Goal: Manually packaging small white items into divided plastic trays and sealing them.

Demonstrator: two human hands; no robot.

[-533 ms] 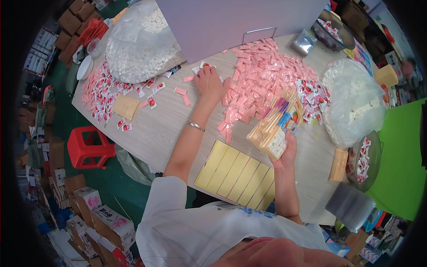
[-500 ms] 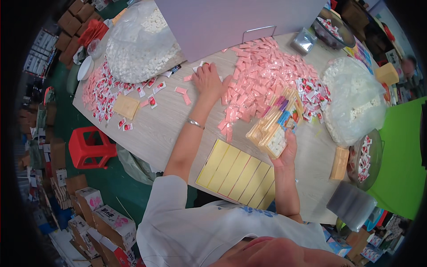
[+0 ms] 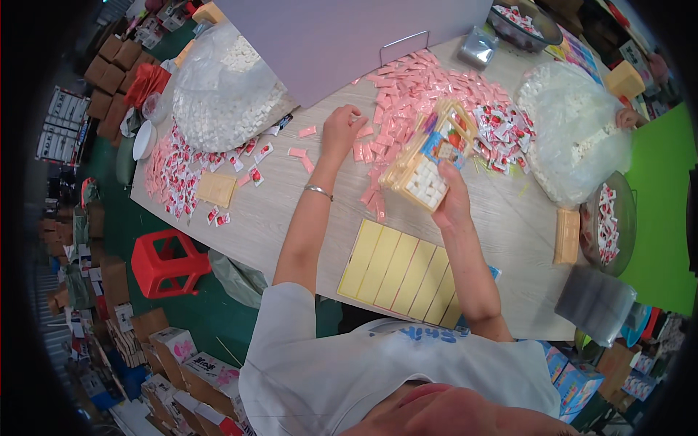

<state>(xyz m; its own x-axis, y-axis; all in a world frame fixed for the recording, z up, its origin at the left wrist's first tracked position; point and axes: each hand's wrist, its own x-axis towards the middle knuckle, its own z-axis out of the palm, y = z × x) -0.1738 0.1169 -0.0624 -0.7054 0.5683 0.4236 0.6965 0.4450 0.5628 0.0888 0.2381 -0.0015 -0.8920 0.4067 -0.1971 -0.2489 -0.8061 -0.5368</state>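
Left hand (image 3: 342, 131) pinches a pink sachet (image 3: 355, 116) at the edge of the sachet pile (image 3: 422, 87); right hand (image 3: 452, 203) grips a filled tray (image 3: 429, 163), tilted. Yellow strips (image 3: 400, 272) lie on the table (image 3: 276, 218) below.

A clear, partly filled packet box (image 3: 429, 163) with white sachets inside and a colourful printed top is held tilted above the table. A pile of small pink sachets (image 3: 414, 87) lies spread flat on the tabletop just behind it
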